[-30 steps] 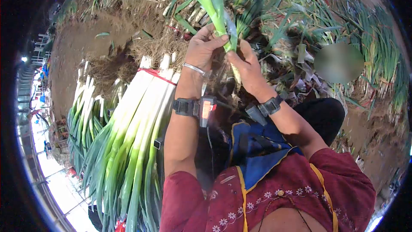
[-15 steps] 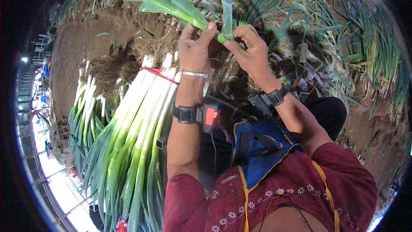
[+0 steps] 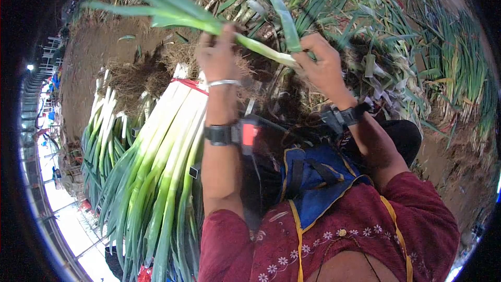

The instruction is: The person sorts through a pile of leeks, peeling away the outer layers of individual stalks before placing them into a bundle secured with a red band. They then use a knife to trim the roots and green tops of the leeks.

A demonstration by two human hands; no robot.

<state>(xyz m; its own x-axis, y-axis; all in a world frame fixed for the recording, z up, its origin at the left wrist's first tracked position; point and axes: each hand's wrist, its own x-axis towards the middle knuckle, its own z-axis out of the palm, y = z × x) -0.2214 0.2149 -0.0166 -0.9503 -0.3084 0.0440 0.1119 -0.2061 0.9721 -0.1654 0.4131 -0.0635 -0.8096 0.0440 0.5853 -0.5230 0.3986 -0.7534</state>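
Note:
A leek slants across the top middle, its green leaves reaching to the upper left. My left hand, blurred by motion, is closed around its stalk near the base of the leaves. My right hand is closed at the lower, pale end of the stalk, pinching a loose green leaf that sticks up from the fingers. Exactly where this leaf joins the stalk is hidden by the fingers. Below my left hand lies a large bundle of leeks, bound near the roots with a red band.
Smaller leeks lie left of the bundle. A pile of green leaves and peelings spreads across the upper right, with more leeks at the far right. Brown soil shows at the left. A blue apron piece covers my lap.
My hands have moved apart, the left one leftward and the right one to the right and slightly down. More of the leek's pale stalk now shows between them.

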